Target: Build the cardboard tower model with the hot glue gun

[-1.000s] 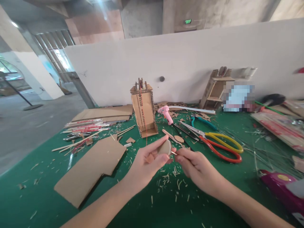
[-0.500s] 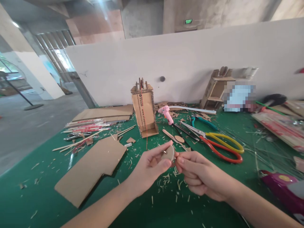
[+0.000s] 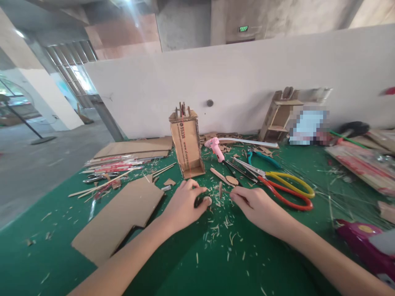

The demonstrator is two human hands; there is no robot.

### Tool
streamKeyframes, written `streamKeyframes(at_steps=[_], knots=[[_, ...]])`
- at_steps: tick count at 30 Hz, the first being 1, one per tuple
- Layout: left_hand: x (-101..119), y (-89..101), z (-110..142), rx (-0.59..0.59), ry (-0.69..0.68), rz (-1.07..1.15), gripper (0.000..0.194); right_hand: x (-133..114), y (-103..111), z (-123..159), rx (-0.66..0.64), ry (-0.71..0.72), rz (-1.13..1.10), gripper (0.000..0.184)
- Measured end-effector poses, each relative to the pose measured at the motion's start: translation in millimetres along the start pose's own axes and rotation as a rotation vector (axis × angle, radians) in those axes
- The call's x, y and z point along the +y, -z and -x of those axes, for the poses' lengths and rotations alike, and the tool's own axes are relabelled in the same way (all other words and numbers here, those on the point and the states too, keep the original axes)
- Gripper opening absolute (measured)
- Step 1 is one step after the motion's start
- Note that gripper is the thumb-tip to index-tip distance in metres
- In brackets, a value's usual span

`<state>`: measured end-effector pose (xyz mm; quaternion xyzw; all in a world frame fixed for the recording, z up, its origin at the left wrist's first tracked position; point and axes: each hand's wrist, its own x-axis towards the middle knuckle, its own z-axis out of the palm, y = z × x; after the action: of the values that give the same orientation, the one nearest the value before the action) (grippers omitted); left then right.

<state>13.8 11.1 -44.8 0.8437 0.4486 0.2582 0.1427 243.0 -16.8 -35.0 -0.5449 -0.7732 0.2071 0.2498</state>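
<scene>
My right hand [image 3: 259, 209] pinches a thin stick whose far end carries a small round cardboard disc [image 3: 220, 190], turned nearly edge-on. My left hand [image 3: 187, 203] is just left of the disc, thumb and forefinger apart with nothing visible between them. Behind the hands stands a tall cardboard box [image 3: 187, 144] with printed text, upright flat pieces on top and a red thread down its front. A flat wooden stick [image 3: 218, 176] and an oval cardboard piece [image 3: 232, 180] lie beyond the disc.
A pink glue gun [image 3: 217, 149], large scissors [image 3: 274, 185] and teal pliers [image 3: 263, 159] lie right of the box. At left are a cardboard sheet [image 3: 123, 218] and wooden sticks [image 3: 105, 183]. Shavings litter the green table [image 3: 200, 263]; a purple object [image 3: 354, 242] is at right.
My left hand has let go of the disc and shifted left. The disc has turned edge-on and stays on the stick in my right hand.
</scene>
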Motion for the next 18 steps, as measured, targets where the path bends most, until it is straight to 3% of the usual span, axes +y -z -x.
streamKeyframes(at_steps=[3, 7, 12, 18], knots=[[2, -3.8, 0, -0.025, -0.062, -0.084, 0.019, 1, -3, 1, -0.047, 0.036, 0.119, 0.032], [6, -2.1, -1, 0.012, 0.061, 0.104, 0.007, -2, -4, 3, -0.038, 0.044, 0.128, 0.032], [10, 0.5, -1, 0.082, 0.187, 0.483, 0.012, -5, -10, 5, -0.015, 0.098, 0.177, 0.030], [15, -1.3, 1, 0.034, 0.250, 0.682, 0.019, -8, -16, 7, 0.021, 0.142, 0.250, 0.029]])
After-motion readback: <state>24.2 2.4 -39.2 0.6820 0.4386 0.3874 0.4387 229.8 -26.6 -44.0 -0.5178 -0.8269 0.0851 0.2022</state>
